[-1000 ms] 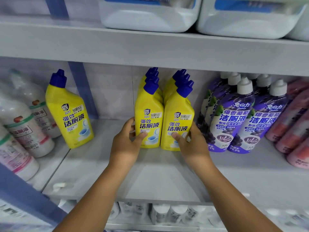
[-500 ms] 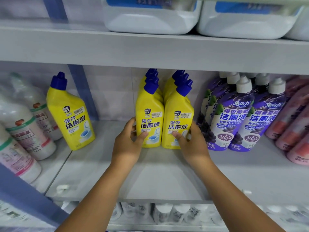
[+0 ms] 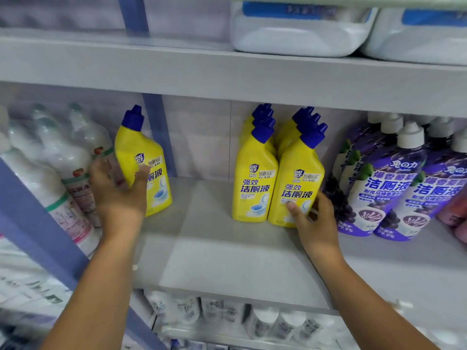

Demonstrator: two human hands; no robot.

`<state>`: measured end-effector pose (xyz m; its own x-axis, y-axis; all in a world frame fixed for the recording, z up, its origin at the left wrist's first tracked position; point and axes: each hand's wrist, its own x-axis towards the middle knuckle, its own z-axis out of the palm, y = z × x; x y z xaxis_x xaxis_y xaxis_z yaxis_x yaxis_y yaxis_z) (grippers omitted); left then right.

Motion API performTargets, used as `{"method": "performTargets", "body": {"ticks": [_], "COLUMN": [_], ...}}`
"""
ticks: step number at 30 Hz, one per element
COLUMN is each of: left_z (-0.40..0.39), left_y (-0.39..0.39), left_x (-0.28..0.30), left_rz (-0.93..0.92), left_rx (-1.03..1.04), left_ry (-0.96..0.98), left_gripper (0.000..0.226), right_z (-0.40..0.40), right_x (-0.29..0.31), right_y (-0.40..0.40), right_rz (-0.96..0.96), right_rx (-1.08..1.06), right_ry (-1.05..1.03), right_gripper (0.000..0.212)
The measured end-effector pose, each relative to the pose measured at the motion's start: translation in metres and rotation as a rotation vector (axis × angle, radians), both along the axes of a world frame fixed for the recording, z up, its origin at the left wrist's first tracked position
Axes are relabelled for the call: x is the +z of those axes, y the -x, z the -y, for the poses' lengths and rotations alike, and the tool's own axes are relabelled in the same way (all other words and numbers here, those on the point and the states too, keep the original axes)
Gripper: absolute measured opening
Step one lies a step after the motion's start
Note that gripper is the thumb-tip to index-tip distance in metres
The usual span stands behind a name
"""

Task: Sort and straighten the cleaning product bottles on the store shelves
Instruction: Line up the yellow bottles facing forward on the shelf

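A lone yellow bottle with a blue cap (image 3: pixel 141 157) stands tilted at the left of the middle shelf (image 3: pixel 227 248). My left hand (image 3: pixel 118 190) grips its lower body, thumb across the label. Two rows of the same yellow bottles (image 3: pixel 278 178) stand at the shelf's centre. My right hand (image 3: pixel 313 218) holds the front right bottle (image 3: pixel 297 188) near its base, thumb on the label and fingers curled round its right side.
White bottles with green bands (image 3: pixel 50 173) lean at the left. Purple bottles with white caps (image 3: pixel 394 183) fill the right, pink ones (image 3: pixel 454 210) beyond them. Large white jugs (image 3: pixel 298 31) sit on the shelf above. More white bottles (image 3: pixel 227 317) stand on the shelf below.
My left hand left the front left bottle of the centre group and moved left to grip the lone yellow bottle. My right hand stayed on the front right bottle.
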<state>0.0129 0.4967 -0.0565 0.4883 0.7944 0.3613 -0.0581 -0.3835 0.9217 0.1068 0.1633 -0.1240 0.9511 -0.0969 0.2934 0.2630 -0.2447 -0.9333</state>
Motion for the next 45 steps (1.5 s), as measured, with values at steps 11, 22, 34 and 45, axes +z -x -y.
{"method": "performTargets", "body": {"ticks": [11, 22, 34, 45], "left_z": [0.055, 0.139, 0.133, 0.103], "left_y": [0.031, -0.008, -0.017, -0.071], "left_x": [-0.013, -0.016, -0.021, -0.009], "left_rz": [-0.253, -0.200, -0.128, 0.021], "left_rx": [-0.564, -0.782, -0.597, -0.709], "left_ry": [0.151, 0.118, -0.149, 0.548], "left_gripper": [0.032, 0.048, 0.052, 0.067], "right_z": [0.002, 0.005, 0.002, 0.011], "right_x": [-0.003, -0.003, 0.000, 0.035], "right_y": [-0.001, 0.000, 0.002, -0.019], "right_rz": [-0.014, -0.005, 0.017, -0.171], "right_rx": [0.007, 0.016, 0.047, 0.177], "right_ry": [-0.005, 0.027, -0.011, -0.536], "right_gripper": [0.050, 0.051, 0.038, 0.035]}}
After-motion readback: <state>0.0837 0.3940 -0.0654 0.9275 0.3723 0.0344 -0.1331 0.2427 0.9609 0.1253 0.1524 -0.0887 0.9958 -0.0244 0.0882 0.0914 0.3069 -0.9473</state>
